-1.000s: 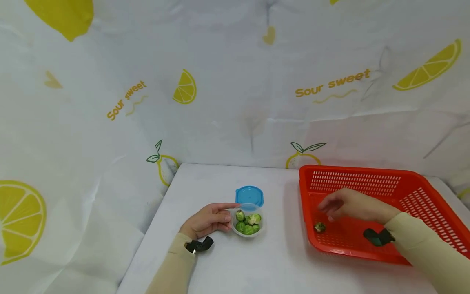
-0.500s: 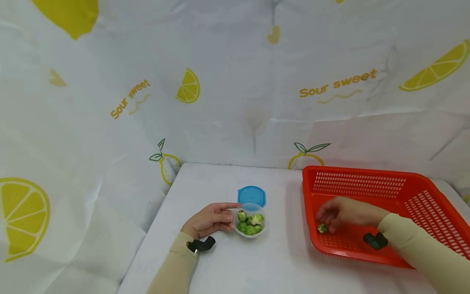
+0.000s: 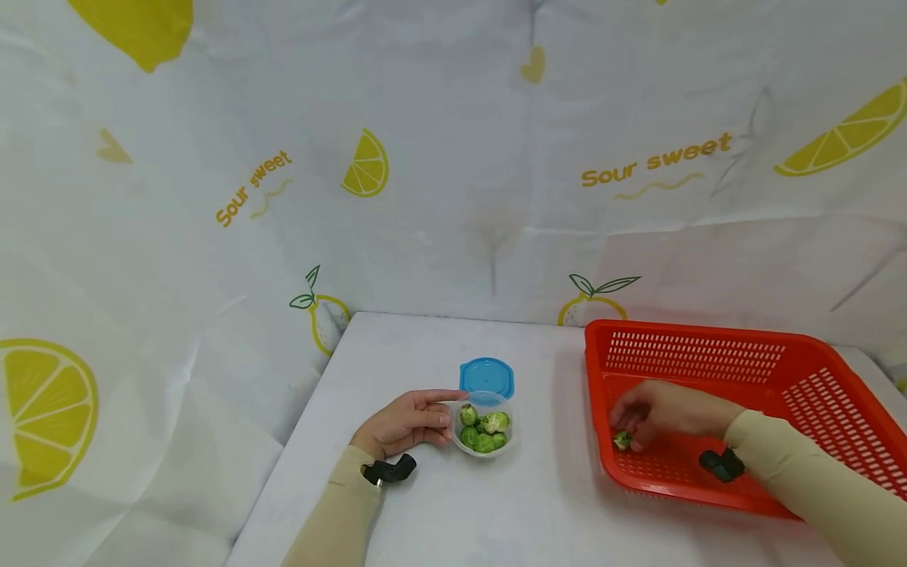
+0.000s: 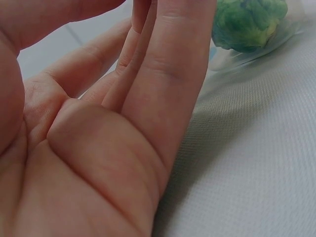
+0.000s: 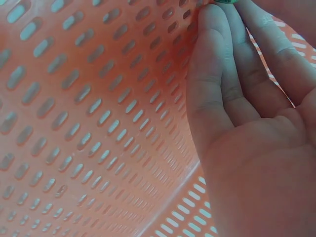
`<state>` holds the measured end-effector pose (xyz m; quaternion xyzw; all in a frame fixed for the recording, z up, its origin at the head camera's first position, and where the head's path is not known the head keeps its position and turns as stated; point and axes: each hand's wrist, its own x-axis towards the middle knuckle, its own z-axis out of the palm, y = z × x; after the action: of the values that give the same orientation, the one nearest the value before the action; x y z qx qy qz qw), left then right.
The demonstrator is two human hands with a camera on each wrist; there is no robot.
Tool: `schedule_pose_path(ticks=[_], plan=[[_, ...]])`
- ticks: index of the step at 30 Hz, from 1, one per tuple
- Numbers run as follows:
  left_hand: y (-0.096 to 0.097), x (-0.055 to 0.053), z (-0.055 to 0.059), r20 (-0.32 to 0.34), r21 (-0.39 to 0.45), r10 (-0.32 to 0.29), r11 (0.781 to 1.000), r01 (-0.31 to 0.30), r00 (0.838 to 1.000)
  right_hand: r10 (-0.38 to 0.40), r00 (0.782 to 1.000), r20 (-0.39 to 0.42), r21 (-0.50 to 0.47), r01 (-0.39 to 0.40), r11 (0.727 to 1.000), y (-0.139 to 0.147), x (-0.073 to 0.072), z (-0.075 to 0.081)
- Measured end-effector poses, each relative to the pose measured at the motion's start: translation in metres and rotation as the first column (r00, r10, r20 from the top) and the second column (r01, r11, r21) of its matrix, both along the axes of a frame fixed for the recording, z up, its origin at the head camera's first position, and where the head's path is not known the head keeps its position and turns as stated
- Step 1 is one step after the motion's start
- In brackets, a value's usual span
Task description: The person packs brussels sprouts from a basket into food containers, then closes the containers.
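Note:
A small clear plastic tub (image 3: 512,433) holds several green Brussels sprouts (image 3: 485,429). My left hand (image 3: 404,425) lies at the tub's left side, its index finger stretched along the far rim and its other fingers against the wall. In the left wrist view a Brussels sprout (image 4: 249,24) shows behind the fingers. My right hand (image 3: 659,409) is down inside the red plastic basket (image 3: 708,488), pinching a single Brussels sprout (image 3: 622,441) near the basket's left wall. Only a green sliver of that sprout (image 5: 226,1) shows at the fingertips in the right wrist view.
A blue lid (image 3: 487,376) lies on the white table (image 3: 453,512) just behind the tub. The basket has high slotted walls and stands at the right side of the table. A lemon-printed cloth (image 3: 453,157) hangs behind and to the left.
My right hand has lowered leftward in the basket, and its fingers have closed onto the sprout. The left hand stays at the tub. The head view has shifted slightly.

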<state>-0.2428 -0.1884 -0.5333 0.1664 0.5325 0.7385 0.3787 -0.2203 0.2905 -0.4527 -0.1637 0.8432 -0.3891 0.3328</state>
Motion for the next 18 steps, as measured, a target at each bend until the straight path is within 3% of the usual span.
schedule_pose_path(ticks=[18], plan=[[0.0001,-0.0003,0.0012,-0.003,-0.001,-0.005,1.0,0.005,1.0,0.001,1.0,-0.029,0.05,0.001,0.999,-0.0052,-0.0004,0.0041]])
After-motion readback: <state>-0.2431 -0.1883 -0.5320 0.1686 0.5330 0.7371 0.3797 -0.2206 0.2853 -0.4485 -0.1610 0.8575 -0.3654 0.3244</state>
